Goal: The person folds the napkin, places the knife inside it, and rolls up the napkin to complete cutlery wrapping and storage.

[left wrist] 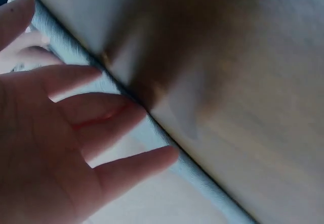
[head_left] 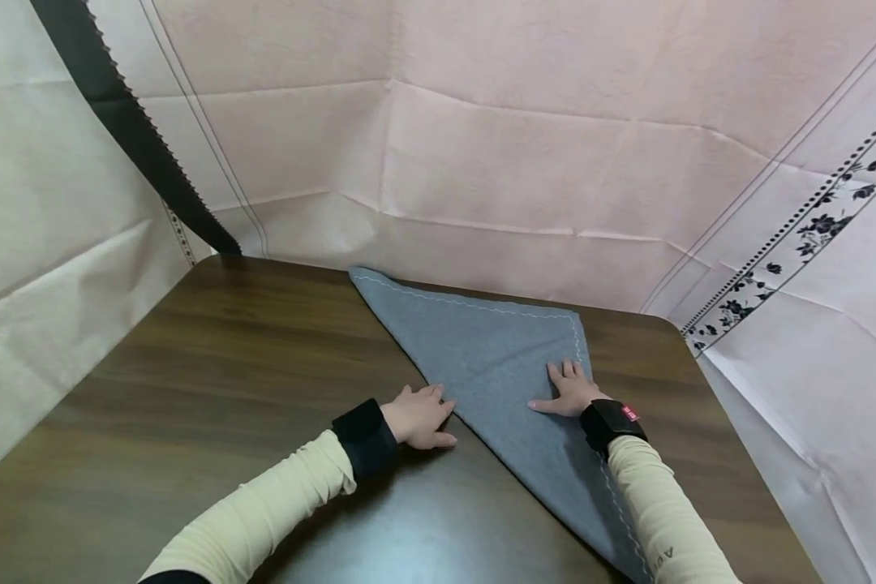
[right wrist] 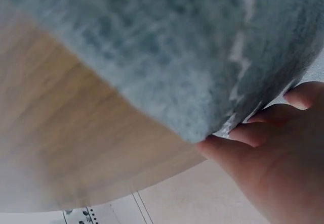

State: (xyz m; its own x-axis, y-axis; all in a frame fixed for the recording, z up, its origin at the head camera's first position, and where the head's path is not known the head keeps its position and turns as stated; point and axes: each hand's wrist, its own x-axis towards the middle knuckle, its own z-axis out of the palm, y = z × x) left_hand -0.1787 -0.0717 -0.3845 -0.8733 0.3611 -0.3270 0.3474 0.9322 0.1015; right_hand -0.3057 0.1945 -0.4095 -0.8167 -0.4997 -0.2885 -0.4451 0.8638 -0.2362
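Grey woven cloth with pale stitching along its edges, folded into a triangle, lies flat on the dark brown wooden table in the head view. One corner of it points to the far left side of the table, and its long folded edge runs down toward me on the right. My left hand rests at this folded edge, near its middle, with the fingers straight and close together, touching the cloth. My right hand lies flat on top of the cloth, near its right stitched border, with the fingers spread and the thumb pointing to the left. Both my arms wear cream sleeves and black wrist bands. Around the table hang pale pink sheets with fold lines, and at the right one sheet has a black flower border.

In the left wrist view, my left hand is open, the fingers straight and a little apart, lying over the grey folded edge of the cloth next to the bare table.

In the right wrist view, the picture is blurred. My right hand touches the cloth with its fingertips at the stitched edge. The fingers look only a little bent, and I cannot tell if they pinch the edge.
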